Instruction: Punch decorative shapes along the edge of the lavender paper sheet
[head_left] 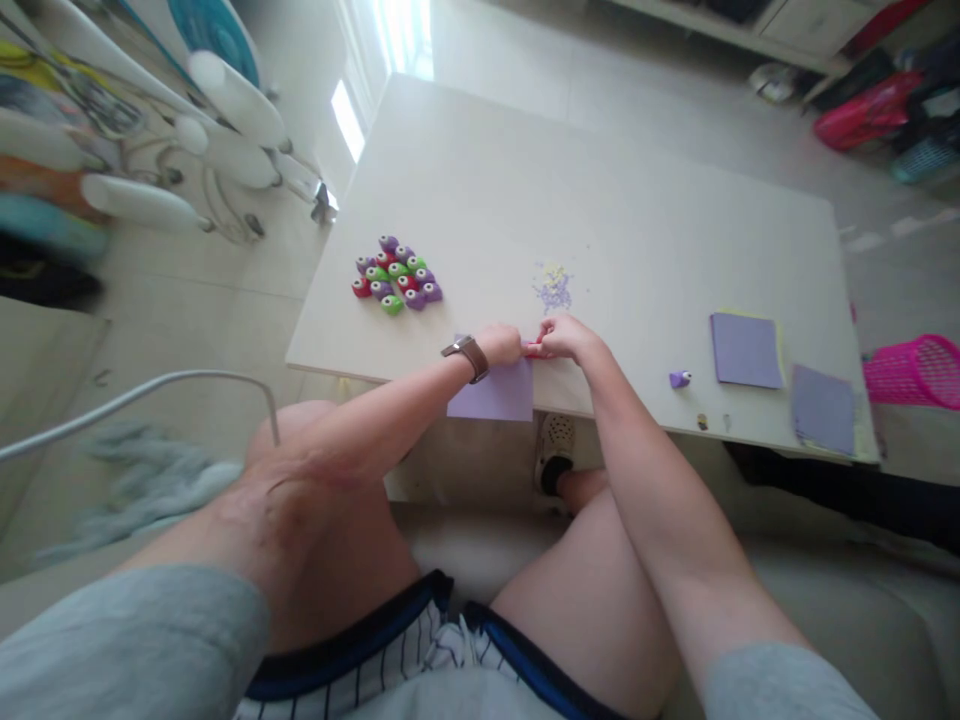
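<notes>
My left hand [501,344], with a brown watch on its wrist, grips the top edge of a lilac paper sheet [493,394] that hangs over the near edge of the low white table [480,190]. My right hand [562,337] meets it there, fingers closed on a small red punch [532,349] pressed at the sheet's edge. A little pile of lilac and yellow paper bits [553,285] lies just beyond the hands.
Several small purple, green and red punches [397,274] are clustered at the table's left. A single purple punch [679,379] and two lilac paper stacks [745,350] [824,409] lie at right. A pink basket [915,371] stands beside the table.
</notes>
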